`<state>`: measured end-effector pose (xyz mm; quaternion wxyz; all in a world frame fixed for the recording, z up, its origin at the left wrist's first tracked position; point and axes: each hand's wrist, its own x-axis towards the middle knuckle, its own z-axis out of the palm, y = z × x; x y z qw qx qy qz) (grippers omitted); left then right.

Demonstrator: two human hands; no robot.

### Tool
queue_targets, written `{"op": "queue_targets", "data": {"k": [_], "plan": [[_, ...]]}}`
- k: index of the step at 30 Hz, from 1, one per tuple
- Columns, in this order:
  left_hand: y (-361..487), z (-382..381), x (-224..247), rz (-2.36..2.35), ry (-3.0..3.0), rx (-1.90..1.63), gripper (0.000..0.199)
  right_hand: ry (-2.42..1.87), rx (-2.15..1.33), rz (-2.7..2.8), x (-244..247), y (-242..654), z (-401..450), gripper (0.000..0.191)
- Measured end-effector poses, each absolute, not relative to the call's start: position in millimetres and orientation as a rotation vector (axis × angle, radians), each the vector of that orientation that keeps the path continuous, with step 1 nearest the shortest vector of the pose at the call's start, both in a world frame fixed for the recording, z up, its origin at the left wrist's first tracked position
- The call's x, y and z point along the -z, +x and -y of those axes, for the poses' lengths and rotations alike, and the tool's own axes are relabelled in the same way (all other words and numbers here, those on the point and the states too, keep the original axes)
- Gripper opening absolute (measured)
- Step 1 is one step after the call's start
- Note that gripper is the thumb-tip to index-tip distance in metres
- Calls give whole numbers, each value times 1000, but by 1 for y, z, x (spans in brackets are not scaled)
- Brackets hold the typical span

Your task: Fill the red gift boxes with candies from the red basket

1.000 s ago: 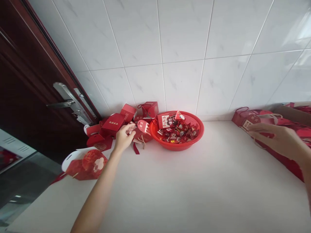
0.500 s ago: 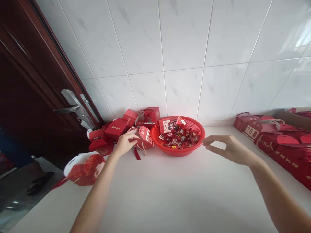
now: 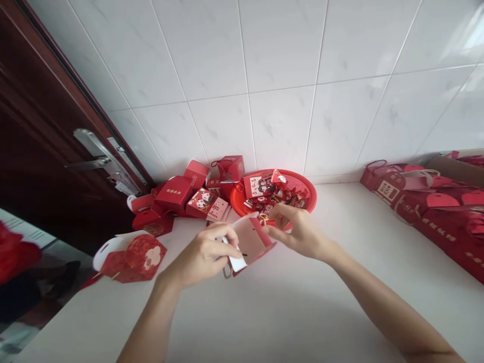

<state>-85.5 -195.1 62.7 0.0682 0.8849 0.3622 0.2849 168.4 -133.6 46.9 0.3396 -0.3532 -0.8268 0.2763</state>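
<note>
My left hand [image 3: 212, 252] is closed on a small red paper gift box [image 3: 251, 239] in front of the basket. The box is tilted with its pale inside showing, and a cord loop hangs below it. At the box's far right edge, my right hand [image 3: 298, 229] has its thumb and fingers bent in on a flap. Its fingertips are partly hidden. Just behind stands a red plastic basket [image 3: 312, 199] holding wrapped candies [image 3: 298, 199] and a flat printed red packet [image 3: 257, 185].
Several red gift boxes [image 3: 174, 194] lie piled left of the basket. An open box [image 3: 136, 257] stands near the table's left edge. Filled red boxes [image 3: 434, 212] line the right side. A tiled wall [image 3: 280, 121] backs the white table [image 3: 287, 312]; a dark door [image 3: 49, 126] is at left.
My left hand has brought the gift box from the pile toward the middle, and it now shows its open inside. My right hand has moved left to it. A person in red appears at left.
</note>
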Motion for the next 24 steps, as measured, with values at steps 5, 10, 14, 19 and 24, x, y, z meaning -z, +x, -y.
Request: {"op": "queue_targets", "data": {"k": [5,10,14,19,24], "plan": [[-65,202,-48,-961,2744,-728,42,-1233,-556,2365,-42,155,145,36],[-66,200,-32,-915,2662,-817,40,-1253,-687,2360,-40,176,146,23],[-71,199,-25,-992,2516,-719,34,-1103,-958,2232,-32,196,139,21],[-73,196,-19,-1028,2320,-565,25,-964,-1244,2085,-17,212,129,10],[-64,193,-11,-1225,2236,-628,10,-1035,-1494,1976,-7,219,128,28]]}}
